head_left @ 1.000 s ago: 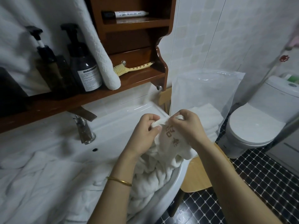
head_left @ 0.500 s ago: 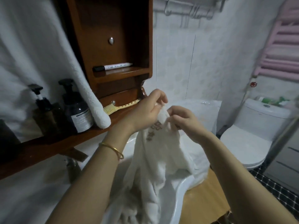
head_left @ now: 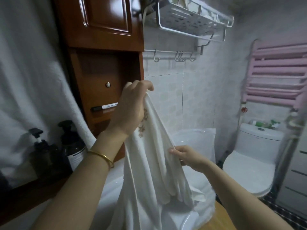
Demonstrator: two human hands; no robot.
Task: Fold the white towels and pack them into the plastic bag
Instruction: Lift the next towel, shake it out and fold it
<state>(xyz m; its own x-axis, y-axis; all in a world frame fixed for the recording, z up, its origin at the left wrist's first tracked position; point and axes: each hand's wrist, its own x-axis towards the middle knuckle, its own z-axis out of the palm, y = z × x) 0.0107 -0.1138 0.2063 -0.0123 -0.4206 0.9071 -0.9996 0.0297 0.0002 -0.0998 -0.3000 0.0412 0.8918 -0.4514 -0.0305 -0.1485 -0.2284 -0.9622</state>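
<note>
A white towel [head_left: 149,171] with brown embroidered lettering hangs in front of me. My left hand [head_left: 131,108] grips its top corner, raised high before the wooden cabinet. My right hand [head_left: 187,156] pinches the towel's right edge lower down. The towel's lower part drapes over the white sink [head_left: 114,185]. Behind the towel stands the clear plastic bag [head_left: 201,141] on a wooden stool [head_left: 222,218]; its contents are hidden by the towel.
Two dark pump bottles [head_left: 73,146] stand on the wooden shelf at left, beside another hanging white towel [head_left: 33,90]. A marker [head_left: 104,107] lies in the cabinet niche. A toilet [head_left: 252,160] is at right, a pink radiator [head_left: 279,72] and metal rack [head_left: 194,22] above.
My left hand lifted the towel's corner up from the sink to cabinet height. My right hand slid down along the towel's edge, away from the left hand. The view tilted upward.
</note>
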